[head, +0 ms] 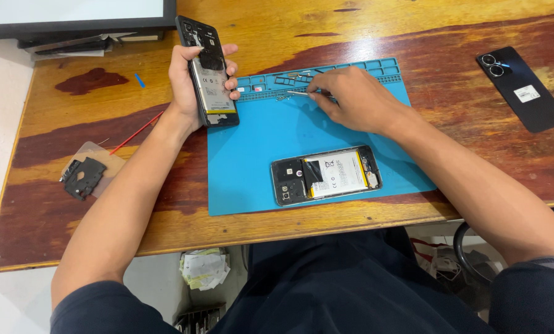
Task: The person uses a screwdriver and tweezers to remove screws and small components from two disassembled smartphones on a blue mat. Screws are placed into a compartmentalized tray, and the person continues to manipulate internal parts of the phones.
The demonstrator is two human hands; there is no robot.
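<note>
My left hand (187,83) grips an opened black phone (207,71) upright above the left edge of the blue work mat (252,154), its back removed and its battery showing. At the mat's far edge, by the small parts compartments (326,68), my right hand (351,99) pinches a thin metal tool, likely tweezers (298,93). A second opened phone (326,175) lies flat on the mat near me, with its white battery exposed.
A black phone back cover (523,88) lies at the table's right. A black inner plate (82,177) rests on a clear sheet at the left, beside a thin red stick (137,132). A framed panel (73,15) sits at the far left corner. The wooden table edge (165,247) runs near me.
</note>
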